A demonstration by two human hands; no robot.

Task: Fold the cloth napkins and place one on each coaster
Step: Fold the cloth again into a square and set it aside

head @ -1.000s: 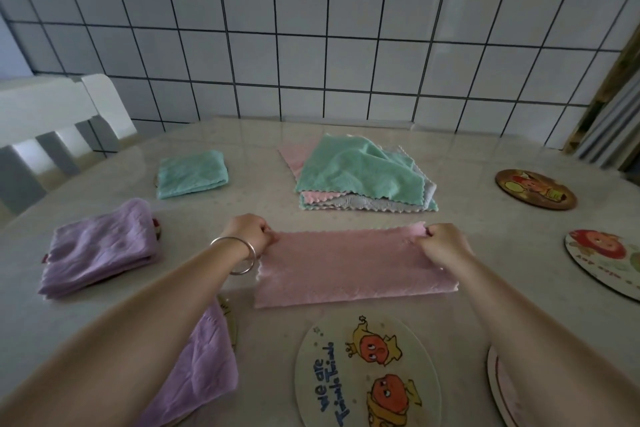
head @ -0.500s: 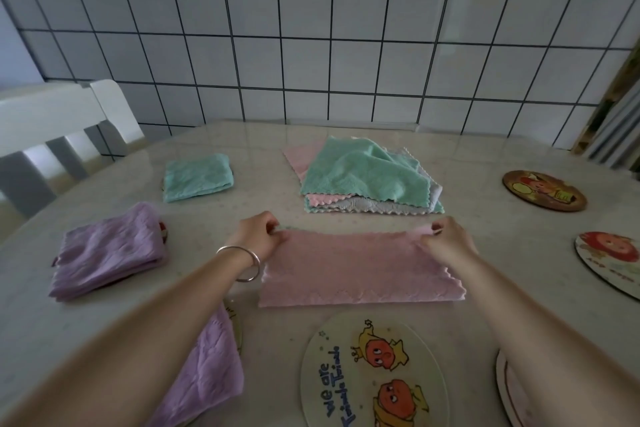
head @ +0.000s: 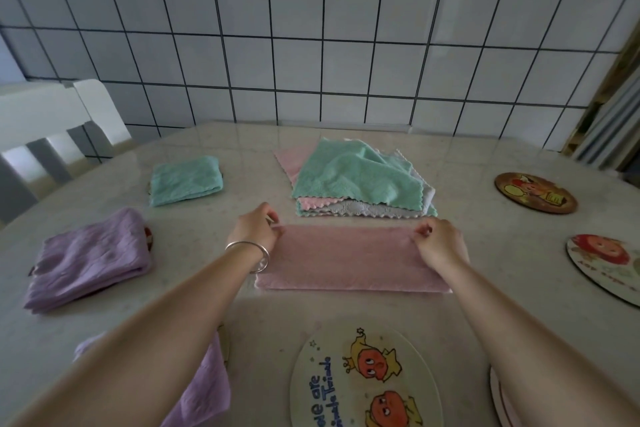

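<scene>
The pink napkin (head: pixel 349 258) lies flat on the tabletop (head: pixel 485 253) at the centre of the head view, folded once into a long strip running from 9 to 3 o'clock. My left hand (head: pixel 254 230) pinches its far corner at the 9 o'clock end; my right hand (head: pixel 440 243) pinches the far corner at the 3 o'clock end. Both hands grasp cloth; neither is released.

Step in hand, as I judge it: the first fold is laid and its edges are being aligned.

Next move, in my estimate: carry one short end across to the other to make a square, then set the napkin on the printed coaster (head: pixel 363 381) at 6 o'clock, just below the strip.

At 12 o'clock, just beyond the strip, sits the unfolded stack (head: pixel 356 184). A folded green napkin (head: pixel 185 180) lies at 10 o'clock, a folded purple napkin (head: pixel 90 260) at 9 o'clock. Bare coasters (head: pixel 535 192) remain toward 2 and 3 o'clock, so the task looks about half complete.
</scene>
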